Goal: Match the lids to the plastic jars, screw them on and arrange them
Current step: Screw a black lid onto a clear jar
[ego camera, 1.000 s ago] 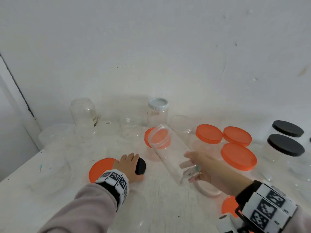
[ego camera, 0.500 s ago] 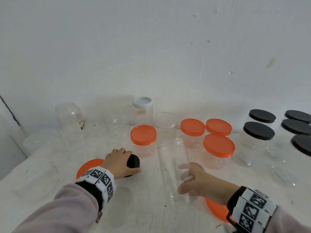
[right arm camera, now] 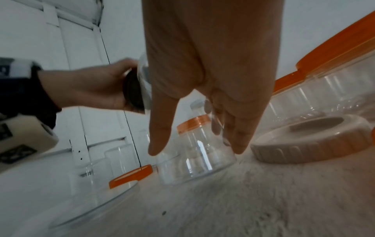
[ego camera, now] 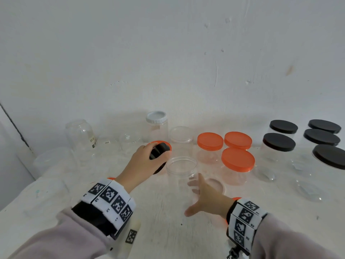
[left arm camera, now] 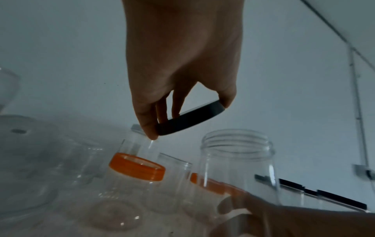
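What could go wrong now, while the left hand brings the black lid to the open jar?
1. The black lid is tilted in the left hand, so it may catch the open jar's thread crooked.
2. The right hand holds the jar only low down, so pressing on top may tip it.
3. Orange-lidded jars stand close and could get knocked.

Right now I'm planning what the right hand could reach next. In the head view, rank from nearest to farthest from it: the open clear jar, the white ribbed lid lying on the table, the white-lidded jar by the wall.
1. Open clear jar: in the right hand, in front of it.
2. White ribbed lid: just to its right.
3. White-lidded jar: far back-left by the wall.
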`<action>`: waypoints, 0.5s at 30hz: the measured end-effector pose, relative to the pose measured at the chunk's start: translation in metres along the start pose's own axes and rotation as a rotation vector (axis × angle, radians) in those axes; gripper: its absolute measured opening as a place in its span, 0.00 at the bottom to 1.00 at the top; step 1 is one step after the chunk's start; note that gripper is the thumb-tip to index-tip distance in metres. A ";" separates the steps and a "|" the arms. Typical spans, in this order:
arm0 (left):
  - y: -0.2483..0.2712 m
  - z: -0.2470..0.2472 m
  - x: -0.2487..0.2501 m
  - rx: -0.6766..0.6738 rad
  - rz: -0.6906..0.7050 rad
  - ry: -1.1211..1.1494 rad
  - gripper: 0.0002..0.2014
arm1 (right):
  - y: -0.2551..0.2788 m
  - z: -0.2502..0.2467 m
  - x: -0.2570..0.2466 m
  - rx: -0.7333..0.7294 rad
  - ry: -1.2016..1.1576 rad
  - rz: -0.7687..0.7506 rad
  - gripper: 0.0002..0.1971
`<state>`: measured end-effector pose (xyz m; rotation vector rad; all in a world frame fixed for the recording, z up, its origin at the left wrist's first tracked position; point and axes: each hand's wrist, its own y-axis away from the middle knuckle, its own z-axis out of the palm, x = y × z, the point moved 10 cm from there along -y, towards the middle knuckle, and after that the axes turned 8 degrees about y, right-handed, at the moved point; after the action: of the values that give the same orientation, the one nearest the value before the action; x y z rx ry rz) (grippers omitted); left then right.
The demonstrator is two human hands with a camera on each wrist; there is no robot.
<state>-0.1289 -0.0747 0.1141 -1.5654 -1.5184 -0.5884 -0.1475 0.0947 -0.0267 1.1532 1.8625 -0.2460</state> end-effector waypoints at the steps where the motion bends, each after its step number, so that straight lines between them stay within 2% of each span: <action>1: 0.002 0.004 0.011 -0.012 0.035 0.006 0.06 | 0.000 0.001 0.002 -0.006 0.012 0.002 0.60; 4: 0.007 0.020 0.032 -0.079 0.104 -0.016 0.20 | 0.004 0.001 0.005 -0.003 0.036 0.007 0.62; 7: 0.010 0.035 0.031 -0.162 0.083 -0.082 0.22 | 0.011 -0.008 -0.005 0.023 0.004 -0.037 0.58; 12: 0.014 0.051 0.029 -0.227 0.025 -0.136 0.39 | 0.023 -0.026 -0.030 0.100 -0.071 -0.143 0.51; 15: 0.018 0.062 0.038 -0.272 0.049 -0.167 0.41 | 0.026 -0.027 -0.034 0.099 -0.045 -0.163 0.48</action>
<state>-0.1201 -0.0011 0.1079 -1.8937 -1.5679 -0.6727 -0.1373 0.1035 0.0220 1.0531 1.9249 -0.4569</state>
